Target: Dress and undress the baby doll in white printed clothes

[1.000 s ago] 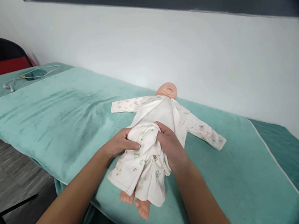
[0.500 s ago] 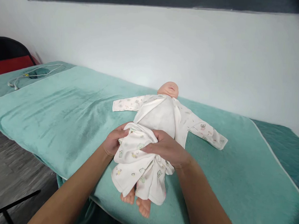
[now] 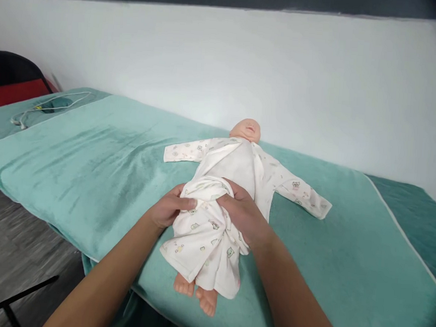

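A baby doll [image 3: 245, 129] lies on its back, head toward the wall and bare feet toward me. It wears a white printed long-sleeved top [image 3: 230, 160], sleeves spread to both sides. White baby pants [image 3: 201, 232] with small printed figures cover its legs, and the toes stick out below the cuffs. My left hand [image 3: 173, 206] grips the waistband side at the left, thumb on top of the cloth. At the right side of the waist, my right hand [image 3: 242, 212] is closed on the pants, its fingertips partly hidden by the fabric.
A teal sheet [image 3: 90, 174] covers the bed, which runs along a white wall [image 3: 225, 64]. White cords [image 3: 53, 107] lie at the far left end, near a red and black chair [image 3: 14, 87]. A black metal frame [image 3: 18, 296] stands at lower left.
Both hands have shifted the waistband slightly up toward the doll's belly. The pants' front is drawn straighter, and my left thumb presses farther over the cloth.
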`<state>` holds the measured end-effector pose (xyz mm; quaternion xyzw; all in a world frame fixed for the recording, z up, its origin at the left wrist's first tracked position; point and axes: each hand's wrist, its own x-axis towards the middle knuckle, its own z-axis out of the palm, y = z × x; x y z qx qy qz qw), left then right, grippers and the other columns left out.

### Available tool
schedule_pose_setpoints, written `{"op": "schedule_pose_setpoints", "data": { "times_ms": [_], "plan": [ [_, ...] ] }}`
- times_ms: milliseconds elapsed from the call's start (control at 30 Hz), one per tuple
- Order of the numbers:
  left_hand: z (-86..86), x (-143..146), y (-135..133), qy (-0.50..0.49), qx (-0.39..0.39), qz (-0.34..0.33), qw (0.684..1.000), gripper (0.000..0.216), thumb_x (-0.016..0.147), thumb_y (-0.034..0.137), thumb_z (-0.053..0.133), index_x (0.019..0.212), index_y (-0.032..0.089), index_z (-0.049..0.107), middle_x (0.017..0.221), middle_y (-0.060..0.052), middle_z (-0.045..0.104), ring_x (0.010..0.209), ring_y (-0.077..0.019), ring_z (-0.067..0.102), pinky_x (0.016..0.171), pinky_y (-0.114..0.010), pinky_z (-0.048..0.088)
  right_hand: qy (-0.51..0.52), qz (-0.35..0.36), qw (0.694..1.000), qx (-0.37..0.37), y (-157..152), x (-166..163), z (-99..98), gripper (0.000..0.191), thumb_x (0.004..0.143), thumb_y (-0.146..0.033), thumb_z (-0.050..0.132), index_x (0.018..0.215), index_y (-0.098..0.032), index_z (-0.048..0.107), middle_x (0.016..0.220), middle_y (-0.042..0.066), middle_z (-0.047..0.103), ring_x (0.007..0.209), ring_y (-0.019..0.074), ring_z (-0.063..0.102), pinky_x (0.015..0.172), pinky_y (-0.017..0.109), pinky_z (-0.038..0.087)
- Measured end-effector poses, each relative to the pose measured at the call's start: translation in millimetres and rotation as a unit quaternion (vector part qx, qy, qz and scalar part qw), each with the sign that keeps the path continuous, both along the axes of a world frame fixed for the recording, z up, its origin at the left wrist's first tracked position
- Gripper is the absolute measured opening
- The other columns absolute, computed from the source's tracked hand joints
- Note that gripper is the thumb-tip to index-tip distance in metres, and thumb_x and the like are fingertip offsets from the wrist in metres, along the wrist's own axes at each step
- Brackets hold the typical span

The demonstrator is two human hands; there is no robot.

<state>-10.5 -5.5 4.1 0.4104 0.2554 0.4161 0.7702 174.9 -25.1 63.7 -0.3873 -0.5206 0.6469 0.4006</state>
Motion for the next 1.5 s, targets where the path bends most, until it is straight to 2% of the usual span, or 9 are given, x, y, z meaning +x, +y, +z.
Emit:
{"op": "schedule_pose_setpoints", "data": {
  "times_ms": [267,400,533,700,833,1000,1200,1333,1500],
  "plan": [
    [2.3,5,-4,-0.026,-0.057,0.098,0.993,0.019,0.062,0.019,0.081,0.074,0.013,0.066,0.058,0.0,0.064,0.048,-0.0134,0.057,0.048,-0.023,0.042,-0.175,0.205,0.962,0.045,-4,5,14.9,0.035,0.073,-0.034,0.079,0.104,-0.021,0.072,0.102,0.003,0.072,0.097,0.0237,0.065,0.082,0.033,0.049],
    [2.3,4,-5,-0.008,-0.043,0.095,0.995,0.032,0.063,0.031,0.085,0.085,0.013,0.071,0.069,-0.003,0.068,0.057,-0.0146,0.061,0.054,-0.024,0.046,-0.088,0.105,0.991,-0.006,-3,4,7.9,0.034,0.079,-0.033,0.072,0.111,-0.02,0.07,0.102,0.004,0.073,0.096,0.0226,0.066,0.083,0.034,0.049],
    [8.0,2,-5,0.029,0.053,0.021,0.998,0.055,0.063,0.047,0.084,0.103,0.012,0.071,0.084,-0.008,0.072,0.075,-0.0208,0.066,0.067,-0.027,0.05,0.003,0.023,0.998,-0.054,0,3,-0.8,0.033,0.077,-0.029,0.072,0.108,-0.018,0.071,0.09,0.004,0.074,0.087,0.0216,0.068,0.078,0.032,0.05],
    [27.3,1,-11,0.138,0.118,-0.053,0.982,0.045,0.063,0.027,0.085,0.104,0.013,0.073,0.091,-0.006,0.073,0.082,-0.0218,0.064,0.071,-0.027,0.049,-0.032,-0.009,0.999,-0.013,1,4,-1.9,0.031,0.075,-0.027,0.071,0.105,-0.021,0.072,0.094,0.001,0.074,0.089,0.0202,0.066,0.078,0.03,0.05],
    [38.5,-1,-27,0.091,0.082,-0.006,0.992,0.041,0.067,0.027,0.081,0.104,0.013,0.073,0.087,-0.006,0.072,0.078,-0.0201,0.063,0.069,-0.026,0.049,-0.069,0.043,0.997,0.019,-4,6,6.9,0.031,0.077,-0.025,0.068,0.108,-0.02,0.071,0.098,0.002,0.073,0.091,0.0199,0.065,0.077,0.03,0.049],
    [46.9,-7,-60,0.074,0.036,-0.014,0.997,0.043,0.064,0.032,0.081,0.101,0.009,0.075,0.082,-0.01,0.07,0.072,-0.02,0.061,0.063,-0.026,0.047,-0.134,0.151,0.977,0.07,-11,13,18.6,0.022,0.072,-0.025,0.072,0.093,-0.02,0.072,0.093,0.001,0.07,0.087,0.02,0.063,0.075,0.03,0.048],
    [57.0,10,-117,0.078,-0.119,0.123,0.982,0.042,0.074,0.034,0.074,0.112,0.016,0.071,0.089,-0.009,0.071,0.067,-0.0182,0.06,0.057,-0.026,0.046,-0.238,0.201,0.942,0.129,-14,14,16.9,0.011,0.076,-0.03,0.068,0.082,-0.021,0.066,0.082,0.0,0.066,0.075,0.018,0.058,0.061,0.027,0.041],
    [65.1,20,-150,0.061,-0.201,0.19,0.959,0.045,0.075,0.032,0.073,0.118,0.021,0.07,0.098,-0.009,0.072,0.083,-0.0241,0.065,0.067,-0.03,0.05,-0.3,0.213,0.908,0.199,-18,11,18.5,0.016,0.075,-0.029,0.069,0.065,-0.02,0.06,0.068,-0.001,0.059,0.064,0.0147,0.05,0.055,0.027,0.033],
    [64.4,23,-175,0.009,-0.231,0.177,0.957,0.048,0.076,0.029,0.072,0.124,0.023,0.068,0.107,-0.01,0.073,0.103,-0.0302,0.065,0.079,-0.034,0.051,-0.345,0.227,0.886,0.212,-21,9,18.4,0.022,0.071,-0.029,0.072,0.058,-0.019,0.056,0.061,-0.002,0.055,0.056,0.0114,0.043,0.049,0.026,0.025]
  ]
}}
